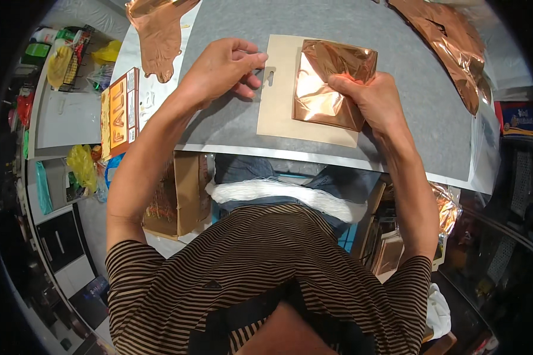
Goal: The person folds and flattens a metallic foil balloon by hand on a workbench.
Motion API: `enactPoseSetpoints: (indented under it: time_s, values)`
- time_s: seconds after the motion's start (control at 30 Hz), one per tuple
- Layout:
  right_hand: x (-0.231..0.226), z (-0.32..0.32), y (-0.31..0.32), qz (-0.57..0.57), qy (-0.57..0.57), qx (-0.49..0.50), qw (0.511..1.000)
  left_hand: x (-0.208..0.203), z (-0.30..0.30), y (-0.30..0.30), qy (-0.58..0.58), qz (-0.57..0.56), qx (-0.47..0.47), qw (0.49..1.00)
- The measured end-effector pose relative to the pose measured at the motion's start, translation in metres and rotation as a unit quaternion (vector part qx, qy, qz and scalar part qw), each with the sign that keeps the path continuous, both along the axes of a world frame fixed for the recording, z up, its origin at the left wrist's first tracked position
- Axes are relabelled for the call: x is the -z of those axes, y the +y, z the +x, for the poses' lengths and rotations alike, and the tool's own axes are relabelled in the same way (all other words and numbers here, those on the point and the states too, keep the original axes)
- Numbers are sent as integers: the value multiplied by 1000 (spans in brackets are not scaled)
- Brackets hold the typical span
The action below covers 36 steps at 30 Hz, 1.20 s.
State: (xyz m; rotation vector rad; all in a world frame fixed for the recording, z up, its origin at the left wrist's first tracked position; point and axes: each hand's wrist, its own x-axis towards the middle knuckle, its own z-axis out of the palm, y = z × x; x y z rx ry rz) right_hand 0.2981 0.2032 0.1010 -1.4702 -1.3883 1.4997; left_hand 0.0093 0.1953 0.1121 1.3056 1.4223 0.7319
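On the grey tabletop lies a beige backing card point(278, 112) with a hang hole near its left edge. A shiny copper-coloured folded foil sheet point(317, 97) rests on the card, squared into a flat rectangular bundle. My right hand point(373, 97) grips the bundle's right side, thumb pressed on top, the other fingers mostly hidden beneath. My left hand point(231, 68) hovers just left of the card, fingers loosely bent and apart, with nothing in it. Its thumb and index tips are close to the card's left edge; whether they touch it I cannot tell.
Loose copper foil pieces lie at the table's upper left point(160, 44) and upper right point(450, 44). An orange printed card point(119, 112) is at the left edge. Below the front edge, white strands point(278, 190) cross my lap beside a cardboard box point(186, 192).
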Motion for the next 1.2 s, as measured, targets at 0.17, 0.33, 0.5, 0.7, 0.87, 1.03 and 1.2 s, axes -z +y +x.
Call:
enactPoseSetpoints:
  time_s: [0.17, 0.33, 0.5, 0.7, 0.87, 1.03, 1.2]
  values:
    - [-1, -7, 2, -3, -26, 2, 1000, 1, -4, 7, 18, -21, 7, 1000]
    - [0, -19, 0, 21, 3, -9, 1000, 5, 1, 10, -29, -44, 55, 997]
    - [-13, -26, -4, -18, 12, -6, 1000, 5, 12, 0, -114, -50, 38, 992]
    - [-3, -27, -7, -13, 62, 12, 998, 19, 30, -5, -231, -69, 9, 971]
    - [-5, -26, -7, -20, 56, 11, 998, 19, 40, -5, -242, -41, -3, 970]
    - [-17, -21, -9, -38, 9, -18, 999, 13, 48, -10, -219, -29, -37, 975]
    - [-17, 1, -13, 5, 57, 15, 998, 13, 47, -12, -212, 1, -56, 976]
